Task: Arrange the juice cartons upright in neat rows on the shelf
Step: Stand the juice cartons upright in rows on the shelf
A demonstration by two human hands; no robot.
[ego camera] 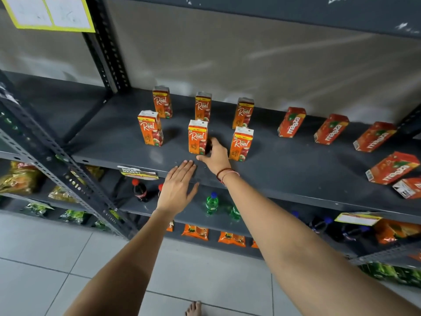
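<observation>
Head view: your right hand (215, 156) reaches onto the dark grey shelf (114, 137), fingers curled at the right side of the middle front Real carton (197, 137). Thumb sits low near the carton's base; whether you're actually pinching it or just touching, can't tell, the fingers blur behind its edge. Red thread bracelet (225, 173) on that wrist. Your left hand (178, 188) is flat and spread, holding nothing, fingertips at the shelf's front lip just beside the right thumb.

Six Real cartons stand upright in two rows of three: back row (162, 101), (203, 106), (244, 112); front row has the left one (150, 128), the middle one, and the right one (241, 143). Rows slightly staggered, cartons apart from each other.

Maaza cartons lie on their sides further right: three in a back line (291, 122), (331, 129), (374, 136), two nearer the front edge (393, 168), (407, 187), the last cut off by the frame.

Below, green bottles (211, 202) stand on a lower shelf.
</observation>
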